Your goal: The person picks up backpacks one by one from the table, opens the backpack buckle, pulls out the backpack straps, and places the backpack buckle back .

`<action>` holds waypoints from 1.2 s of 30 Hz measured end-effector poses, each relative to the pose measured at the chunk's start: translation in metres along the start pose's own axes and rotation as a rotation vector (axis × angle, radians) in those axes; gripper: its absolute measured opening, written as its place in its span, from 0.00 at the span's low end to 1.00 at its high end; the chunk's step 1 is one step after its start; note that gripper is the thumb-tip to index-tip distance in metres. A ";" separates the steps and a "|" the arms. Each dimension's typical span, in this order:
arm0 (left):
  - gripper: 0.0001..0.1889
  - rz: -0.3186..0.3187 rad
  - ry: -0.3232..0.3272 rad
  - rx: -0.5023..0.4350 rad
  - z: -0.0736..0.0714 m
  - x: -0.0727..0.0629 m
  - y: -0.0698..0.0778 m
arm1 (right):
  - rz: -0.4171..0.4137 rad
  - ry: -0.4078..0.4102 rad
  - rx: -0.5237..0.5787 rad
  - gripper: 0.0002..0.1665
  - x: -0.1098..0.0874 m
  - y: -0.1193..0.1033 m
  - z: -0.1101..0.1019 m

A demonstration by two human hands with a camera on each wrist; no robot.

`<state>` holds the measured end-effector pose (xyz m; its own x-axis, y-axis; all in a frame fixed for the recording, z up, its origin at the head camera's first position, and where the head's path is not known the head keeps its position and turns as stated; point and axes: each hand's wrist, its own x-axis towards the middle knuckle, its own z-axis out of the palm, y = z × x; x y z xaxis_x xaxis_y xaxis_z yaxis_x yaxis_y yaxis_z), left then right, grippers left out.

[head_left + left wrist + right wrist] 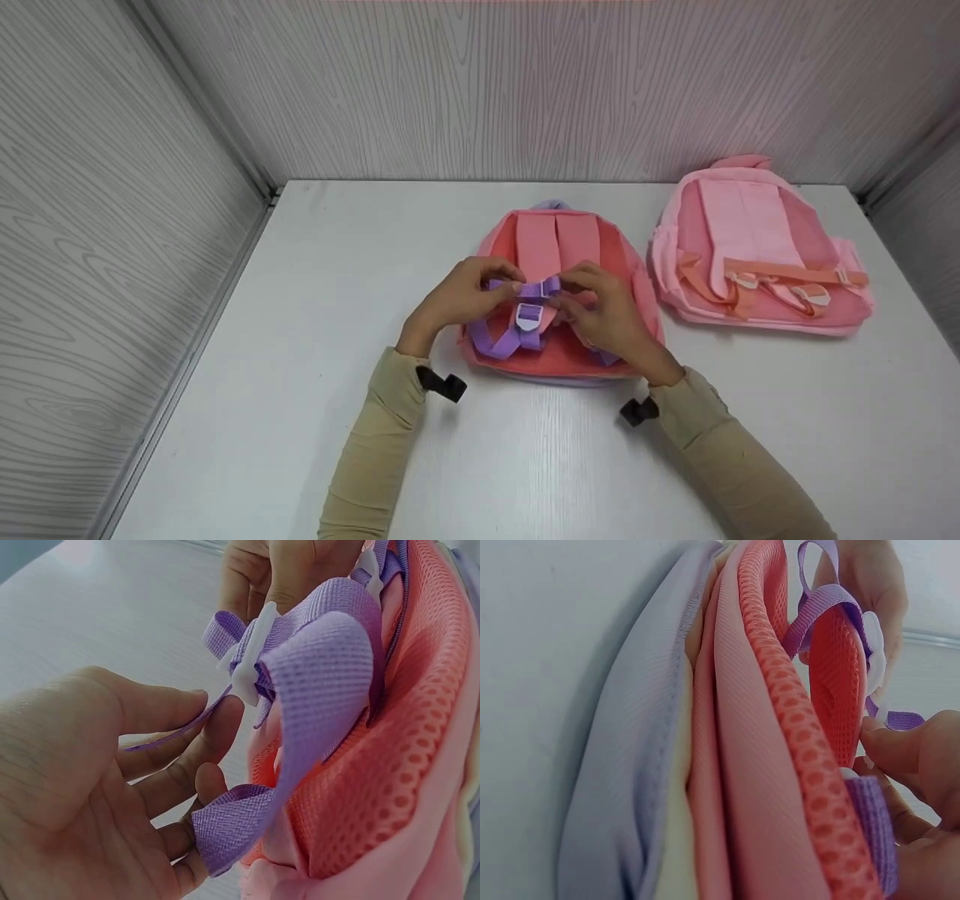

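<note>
A coral-pink backpack point(499, 240) lies with its mesh back and shoulder straps upward. My left hand point(469, 291) pinches a thin length of purple webbing strap point(180, 729) between thumb and forefinger. A wider loop of the same strap hangs by its lower fingers. Opposite, my right hand point(604, 311) holds the webbing beside a white slider buckle point(255, 652), its thumb and fingertips at the end of a padded shoulder strap point(838, 682). A second white buckle point(529, 316) sits just below the hands, threaded with purple webbing. The right palm is partly hidden.
At the right, a light pink backpack point(750, 225) with orange straps lies close to the first one. Both rest on a white table point(300, 337). Wood-grain panels point(480, 90) stand behind the table and at its sides. Each wrist wears a black camera band point(442, 384).
</note>
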<state>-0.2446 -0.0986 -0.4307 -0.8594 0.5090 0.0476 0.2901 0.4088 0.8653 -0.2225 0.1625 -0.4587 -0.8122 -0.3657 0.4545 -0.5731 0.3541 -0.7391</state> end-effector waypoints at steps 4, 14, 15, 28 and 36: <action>0.10 0.005 0.001 -0.002 0.000 0.000 -0.001 | 0.005 -0.004 0.004 0.16 0.000 0.000 0.000; 0.10 0.014 0.030 -0.003 0.003 0.002 -0.001 | 0.015 0.010 0.008 0.15 0.000 0.000 0.001; 0.10 0.015 0.034 0.000 0.003 0.002 0.000 | 0.012 0.012 0.011 0.15 0.000 0.000 0.001; 0.09 0.040 0.058 0.010 0.010 0.003 0.002 | -0.041 0.021 0.002 0.13 0.000 0.002 0.003; 0.09 0.050 0.076 0.020 0.014 0.005 0.001 | -0.040 0.014 -0.004 0.14 0.000 0.002 0.003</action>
<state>-0.2428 -0.0850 -0.4371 -0.8731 0.4702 0.1290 0.3411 0.4000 0.8507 -0.2238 0.1604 -0.4617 -0.7898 -0.3675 0.4910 -0.6058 0.3430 -0.7178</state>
